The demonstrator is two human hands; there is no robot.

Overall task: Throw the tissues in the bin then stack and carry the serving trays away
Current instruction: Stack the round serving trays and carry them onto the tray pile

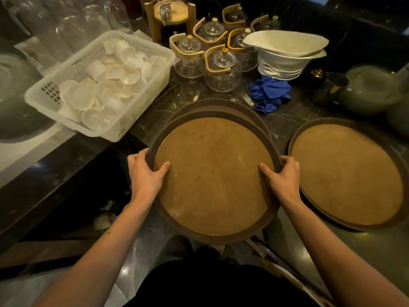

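A round brown serving tray point(213, 173) with a dark rim is held in the middle of the view, overhanging the counter's front edge. My left hand point(145, 173) grips its left rim, thumb on the tray's inner face. My right hand point(282, 177) grips its right rim the same way. Under and behind it lies another tray of the same kind point(221, 107), only its far rim showing. A third tray point(347, 173) rests flat on the counter to the right. No tissues or bin are in view.
A white plastic basket point(55, 100) of small white dishes sits at the left on the dark marble counter point(183, 94). Several glass teapots point(221, 69), stacked white bowls point(285, 54), a blue cloth point(270, 94) and green crockery point(371, 89) stand behind the trays.
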